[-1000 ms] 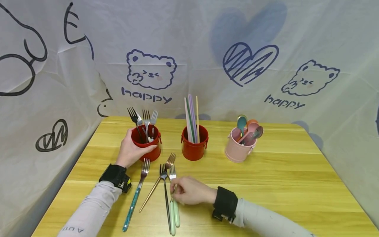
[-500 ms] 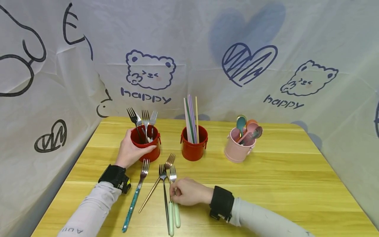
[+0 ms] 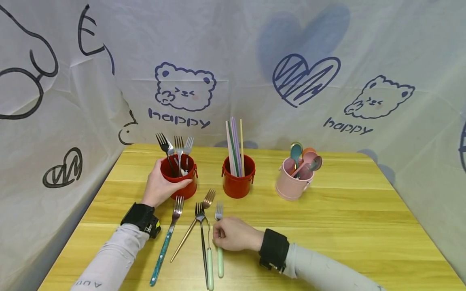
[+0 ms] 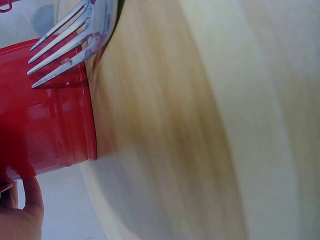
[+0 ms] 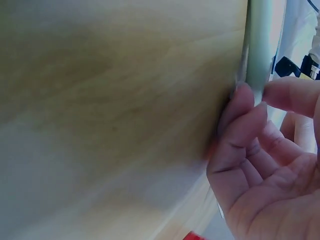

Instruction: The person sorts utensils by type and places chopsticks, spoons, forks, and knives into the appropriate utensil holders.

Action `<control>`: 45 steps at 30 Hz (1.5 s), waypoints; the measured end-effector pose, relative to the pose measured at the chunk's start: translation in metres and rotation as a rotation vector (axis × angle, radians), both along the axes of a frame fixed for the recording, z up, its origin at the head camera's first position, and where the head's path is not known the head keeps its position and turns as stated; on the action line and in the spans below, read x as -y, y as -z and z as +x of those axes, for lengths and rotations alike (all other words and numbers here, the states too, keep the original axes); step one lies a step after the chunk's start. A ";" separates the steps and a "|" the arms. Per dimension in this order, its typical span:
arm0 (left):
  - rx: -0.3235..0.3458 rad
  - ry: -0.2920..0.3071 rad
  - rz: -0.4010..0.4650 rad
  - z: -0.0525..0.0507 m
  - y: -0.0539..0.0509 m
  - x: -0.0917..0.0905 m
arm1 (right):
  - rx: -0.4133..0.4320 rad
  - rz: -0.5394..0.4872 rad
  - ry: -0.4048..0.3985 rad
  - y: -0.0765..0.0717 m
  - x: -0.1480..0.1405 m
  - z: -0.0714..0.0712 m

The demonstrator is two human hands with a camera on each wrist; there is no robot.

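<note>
In the head view my left hand [image 3: 160, 186] holds the side of the left red bucket [image 3: 188, 189], which has several forks [image 3: 179, 145] standing in it. My right hand [image 3: 236, 234] pinches a fork with a pale green handle [image 3: 220, 262] just above the table; the right wrist view shows its green handle [image 5: 259, 45] at the fingertips. Left of it lie a second green-handled fork [image 3: 210, 268], a black fork [image 3: 202, 238], a gold fork [image 3: 185, 239] and a teal-handled fork [image 3: 164, 251]. The black and gold forks overlap near their heads.
A middle red bucket [image 3: 237, 186] holds several chopsticks [image 3: 234, 149]. To its right stands a pink bucket [image 3: 291, 188] with several spoons [image 3: 309, 157]. The wooden table [image 3: 346, 226] ends at the back before a white cloth [image 3: 247, 81] with drawings.
The green-handled fork in my right hand has shifted right and turned straighter, coming apart from the other green-handled fork. My left hand stays on the red bucket.
</note>
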State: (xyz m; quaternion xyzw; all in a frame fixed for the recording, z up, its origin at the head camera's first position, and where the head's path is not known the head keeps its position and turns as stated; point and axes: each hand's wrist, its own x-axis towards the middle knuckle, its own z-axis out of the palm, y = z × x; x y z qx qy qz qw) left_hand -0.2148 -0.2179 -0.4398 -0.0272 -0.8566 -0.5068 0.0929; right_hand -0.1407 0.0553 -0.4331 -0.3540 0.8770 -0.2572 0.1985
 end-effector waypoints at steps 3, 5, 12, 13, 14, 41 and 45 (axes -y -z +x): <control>0.003 -0.001 -0.001 0.000 0.000 0.000 | 0.007 -0.032 0.024 0.002 -0.002 0.000; 0.005 -0.002 -0.001 0.000 0.000 0.000 | 0.003 -0.061 0.039 0.004 -0.003 0.000; 0.007 -0.001 -0.002 0.000 0.000 0.000 | -0.021 -0.173 0.085 0.010 -0.007 -0.001; 0.008 -0.002 -0.003 0.000 0.000 0.000 | -0.020 -0.191 0.093 0.010 -0.008 -0.002; 0.009 -0.003 -0.003 0.000 0.000 0.000 | -0.015 -0.210 0.101 0.011 -0.008 -0.002; 0.010 0.000 0.005 -0.001 0.000 0.000 | 0.112 -0.510 0.204 -0.004 0.002 -0.011; 0.005 -0.003 -0.001 -0.001 0.001 0.000 | 0.115 -0.560 0.217 -0.010 0.005 -0.016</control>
